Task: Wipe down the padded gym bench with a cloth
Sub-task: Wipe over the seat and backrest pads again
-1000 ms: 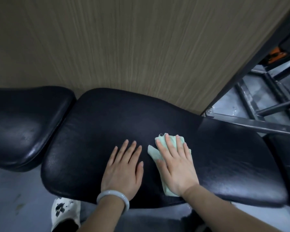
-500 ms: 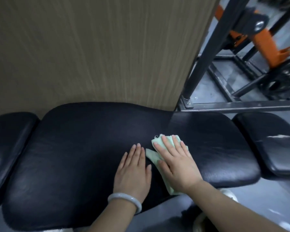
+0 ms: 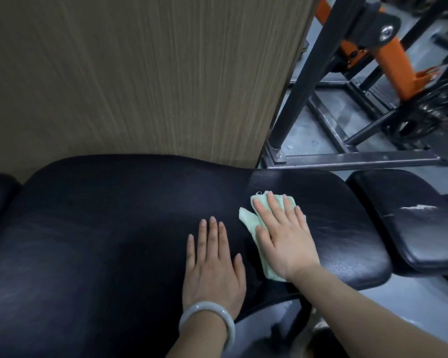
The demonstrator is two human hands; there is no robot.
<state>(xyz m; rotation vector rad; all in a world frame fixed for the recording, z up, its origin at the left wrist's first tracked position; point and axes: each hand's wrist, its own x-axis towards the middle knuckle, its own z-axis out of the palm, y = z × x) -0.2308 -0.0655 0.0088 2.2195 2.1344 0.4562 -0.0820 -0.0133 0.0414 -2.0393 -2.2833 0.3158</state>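
Looking down from your head camera, you see your two bare hands resting flat on a long black padded bench (image 3: 101, 241) that stretches across the lower half of the view. Your right hand (image 3: 285, 239) lies palm-down with straight, slightly spread fingers, pressing a pale green cloth (image 3: 247, 218) against the padding; nothing is pinched or curled around. The cloth sits toward the right part of the main pad, its folded edges showing past your fingertips, beside your thumb and near the heel of your palm. Your left hand (image 3: 214, 264) lies just beside it, apart from the cloth, palm flat on the bare black surface, fingers straight and close together. A pale, smooth bangle (image 3: 204, 319) circles your left wrist.

To the right, a separate smaller black pad (image 3: 411, 220) sits next to the main one, with a light scuffed patch on its top. Behind the bench stands a wood-grain panel (image 3: 140, 73). Further right, a black metal frame (image 3: 321, 73) rises from a grey floor (image 3: 398, 306), with an orange machine part (image 3: 391, 60) behind it.
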